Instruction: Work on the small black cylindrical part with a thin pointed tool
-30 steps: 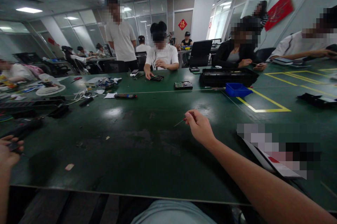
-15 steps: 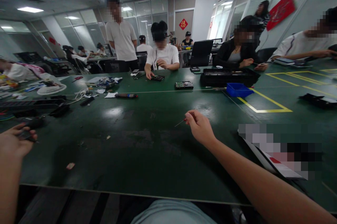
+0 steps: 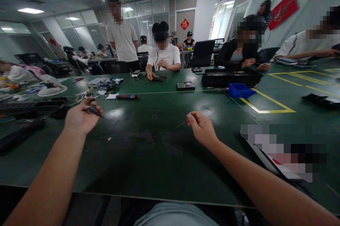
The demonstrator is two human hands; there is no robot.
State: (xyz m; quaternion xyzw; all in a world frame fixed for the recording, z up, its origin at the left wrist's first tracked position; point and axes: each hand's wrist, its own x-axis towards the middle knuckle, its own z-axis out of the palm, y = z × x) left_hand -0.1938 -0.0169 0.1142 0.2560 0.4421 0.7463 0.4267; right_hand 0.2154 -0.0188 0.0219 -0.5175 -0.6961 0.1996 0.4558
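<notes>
Left hand [image 3: 81, 116] has come in from the nine o'clock edge of the desk [image 3: 148, 148] to ten o'clock of centre, fingers curled shut around a small dark tool [image 3: 95, 111]. Right hand [image 3: 203, 128], unmoved at two o'clock, pinches a thin metal probe [image 3: 182, 124] whose tip points toward nine o'clock. Both tools are now held over the desk, well apart.

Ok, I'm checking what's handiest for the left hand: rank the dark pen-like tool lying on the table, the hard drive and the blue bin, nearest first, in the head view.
1. dark pen-like tool, just ahead and right of the left hand.
2. hard drive, farther right and farther back.
3. blue bin, farthest right, beside the yellow tape line.
</notes>
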